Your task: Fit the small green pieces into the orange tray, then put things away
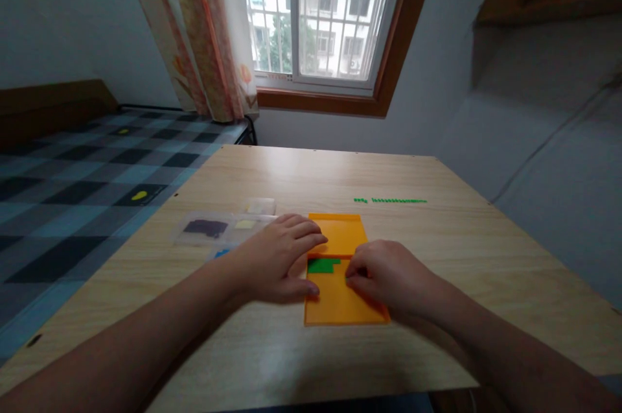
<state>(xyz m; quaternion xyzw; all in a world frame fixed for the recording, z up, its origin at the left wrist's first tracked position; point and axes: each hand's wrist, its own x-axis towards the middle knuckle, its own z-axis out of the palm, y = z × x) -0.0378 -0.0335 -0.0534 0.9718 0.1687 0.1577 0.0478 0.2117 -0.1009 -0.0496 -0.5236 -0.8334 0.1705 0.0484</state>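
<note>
An orange hinged tray (335, 309) lies opened flat on the table, its upper half (340, 231) toward the window. In the near half, a patch of green pieces (321, 266) fills the upper left corner. My left hand (282, 257) rests over the tray's left edge, fingers spread, thumb on the near half and fingertips by the upper half. At the right side of the near half, my right hand (379, 270) has thumb and forefinger pinched together close to the surface. Whatever the pinch holds is hidden or too small to make out.
On the wooden table (486, 270), small green pieces (398, 200) form a row beyond the tray. To the left stand a clear container with dark contents (207, 227), a small clear box (260, 206) and blue pieces (222, 253). A checked bed (97, 186) adjoins the table's left side.
</note>
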